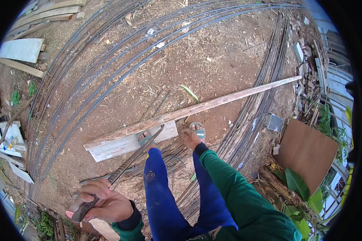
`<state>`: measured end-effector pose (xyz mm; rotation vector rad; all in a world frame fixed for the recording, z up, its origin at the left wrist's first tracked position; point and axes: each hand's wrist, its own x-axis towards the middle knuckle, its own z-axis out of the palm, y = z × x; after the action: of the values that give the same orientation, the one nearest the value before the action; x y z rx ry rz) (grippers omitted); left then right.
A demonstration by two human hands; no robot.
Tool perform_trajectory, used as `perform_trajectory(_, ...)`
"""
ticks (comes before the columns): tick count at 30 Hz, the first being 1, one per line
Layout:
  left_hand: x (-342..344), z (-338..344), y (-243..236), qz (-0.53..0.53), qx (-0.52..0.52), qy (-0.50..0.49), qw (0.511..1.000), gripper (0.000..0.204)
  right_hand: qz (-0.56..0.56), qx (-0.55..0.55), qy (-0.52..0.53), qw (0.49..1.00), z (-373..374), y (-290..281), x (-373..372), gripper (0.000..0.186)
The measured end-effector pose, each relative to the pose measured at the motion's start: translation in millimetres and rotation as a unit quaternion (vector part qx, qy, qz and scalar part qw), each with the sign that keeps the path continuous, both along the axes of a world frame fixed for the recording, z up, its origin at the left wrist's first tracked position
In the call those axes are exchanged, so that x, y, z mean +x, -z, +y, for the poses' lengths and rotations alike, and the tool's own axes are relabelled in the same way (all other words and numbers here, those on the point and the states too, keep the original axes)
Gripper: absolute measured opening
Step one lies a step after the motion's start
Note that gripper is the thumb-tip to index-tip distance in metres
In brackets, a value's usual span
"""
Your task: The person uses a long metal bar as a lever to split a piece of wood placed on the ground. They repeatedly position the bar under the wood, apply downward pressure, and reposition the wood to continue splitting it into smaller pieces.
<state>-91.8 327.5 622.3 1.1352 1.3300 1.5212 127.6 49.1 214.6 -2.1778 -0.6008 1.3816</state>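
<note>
My left hand [102, 203], at the lower left, is closed around the dark end of a long ribbed metal crowbar [128, 163]. Its bent far tip is at the near edge of a long wooden beam [221, 97]; whether it touches the wood I cannot tell. The beam lies slantwise across the ground in front of my feet, with a pale board [116, 148] along its near side at the left. Near the beam, above my right sandal, my right hand [190, 137] has its fingers curled together. What they hold, if anything, is hidden.
Long steel rods [120, 78] curve across the ground at the left and far side. Another rod bundle [251, 116] runs along the right. Planks [48, 14] lie far left. A brown panel [307, 150], rubble [305, 76] and green leaves [297, 182] are at the right.
</note>
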Motion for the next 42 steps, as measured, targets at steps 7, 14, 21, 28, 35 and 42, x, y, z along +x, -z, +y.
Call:
perform_trajectory(7, 1, -1, 7, -0.013, -0.008, -0.053, 0.998, 0.059, 0.009, -0.132, 0.131, 0.982, -121, 10, 194, 0.024)
perform_trajectory(14, 33, -9, 2, 0.068, 0.017, -0.224, 0.972, 0.062, 0.233, -0.033, 0.573, 0.785, -141, 43, 382, 0.027)
perform_trajectory(21, 90, -2, -7, 0.195, 0.023, -0.23, 0.953, 0.061, 0.019, -0.172, 0.319, 0.932, -115, 53, 519, 0.042)
perform_trajectory(28, 101, 18, -21, 0.225, 0.014, -0.099, 0.969, 0.063, 0.038, -0.151, 0.469, 0.869, -102, 107, 609, 0.07)
perform_trajectory(35, 62, 13, -54, 0.23, -0.031, -0.098, 0.968, 0.071, 0.046, -0.07, 0.555, 0.828, -115, 198, 663, 0.083)
perform_trajectory(42, 39, 8, -71, 0.208, -0.055, -0.06, 0.975, 0.073, 0.073, -0.074, 0.537, 0.837, -142, 244, 698, 0.056)
